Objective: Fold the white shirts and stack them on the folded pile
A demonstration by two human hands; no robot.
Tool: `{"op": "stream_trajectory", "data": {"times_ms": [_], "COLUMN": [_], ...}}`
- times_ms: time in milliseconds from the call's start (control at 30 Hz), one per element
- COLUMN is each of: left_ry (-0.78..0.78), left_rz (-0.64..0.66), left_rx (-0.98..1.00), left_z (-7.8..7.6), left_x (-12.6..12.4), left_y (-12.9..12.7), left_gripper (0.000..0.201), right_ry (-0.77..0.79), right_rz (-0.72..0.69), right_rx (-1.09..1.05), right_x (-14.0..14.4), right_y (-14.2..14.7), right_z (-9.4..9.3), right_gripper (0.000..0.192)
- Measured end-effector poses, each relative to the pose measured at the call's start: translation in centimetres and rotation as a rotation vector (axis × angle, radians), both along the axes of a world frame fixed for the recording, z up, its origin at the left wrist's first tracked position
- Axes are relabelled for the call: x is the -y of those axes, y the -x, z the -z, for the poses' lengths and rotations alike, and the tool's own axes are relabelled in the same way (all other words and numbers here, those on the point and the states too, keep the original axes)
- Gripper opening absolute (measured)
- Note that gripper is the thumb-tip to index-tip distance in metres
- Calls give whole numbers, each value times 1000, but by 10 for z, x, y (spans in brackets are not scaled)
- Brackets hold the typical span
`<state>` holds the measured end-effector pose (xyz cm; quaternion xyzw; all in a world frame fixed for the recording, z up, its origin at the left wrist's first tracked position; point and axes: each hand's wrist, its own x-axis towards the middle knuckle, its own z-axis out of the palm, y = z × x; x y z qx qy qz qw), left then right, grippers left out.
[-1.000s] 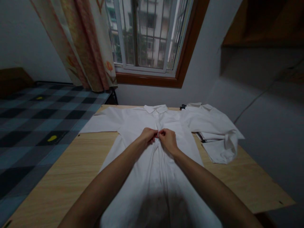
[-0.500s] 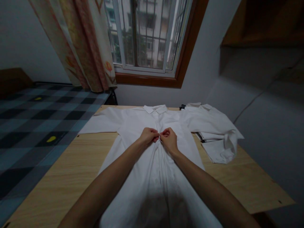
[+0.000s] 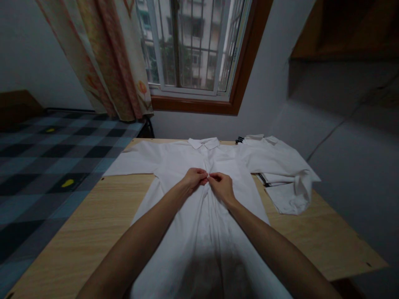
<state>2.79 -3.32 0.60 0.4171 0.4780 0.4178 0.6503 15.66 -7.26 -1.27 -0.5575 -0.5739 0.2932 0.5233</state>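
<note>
A white long-sleeved shirt (image 3: 181, 216) lies face up on the wooden table, its collar (image 3: 204, 143) toward the window. My left hand (image 3: 195, 178) pinches the front placket at chest height. Right beside it, my right hand (image 3: 222, 182) pinches the same strip of cloth, the fingertips of both hands almost meeting. The cloth is drawn up there, and creases run down from the pinch. Whether a button sits between the fingers is too small to tell.
More white garments (image 3: 286, 187) lie piled at the right, partly under the shirt's sleeve, with black hanger-like pieces (image 3: 239, 140) beside them. The wooden table (image 3: 102, 220) borders a bed with a checked cover (image 3: 62, 153) at the left. A barred window (image 3: 193, 50) and a curtain (image 3: 115, 62) are behind.
My right hand's fingers have shifted slightly left and down at the placket. My left hand stays nearly in place, and the shirt lies as before.
</note>
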Motion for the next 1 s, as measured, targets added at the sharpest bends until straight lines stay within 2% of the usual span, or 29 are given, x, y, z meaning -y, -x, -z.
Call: {"op": "stream_trajectory", "data": {"times_ms": [233,467,667,833,900,1000], "left_ry": [-114,-123,-109,-178,-218,-300], "left_rz": [-90,-110,-149,-145,-127,-128], "left_rx": [5,-26,31,-8,-55,-180], "left_z": [-1,-5,1,7,9,10], "left_x": [6,8,4,1,0,0], "left_y": [-10,-10,-9,-10,-10,-8], "left_gripper": [21,21,20,25,24,24], "right_ry": [-47,-77,-42,119,154,79], "right_rz": [81,133,113,96,81,75], "right_rx": [127,268,135,29,108,351], "right_x": [1,4,1,-9,-9,-7], "right_y": [0,5,4,-1,-2,-4], "right_z": [3,3,3,-2,-8,-17], "right_gripper": [11,11,11,11,11,9]}}
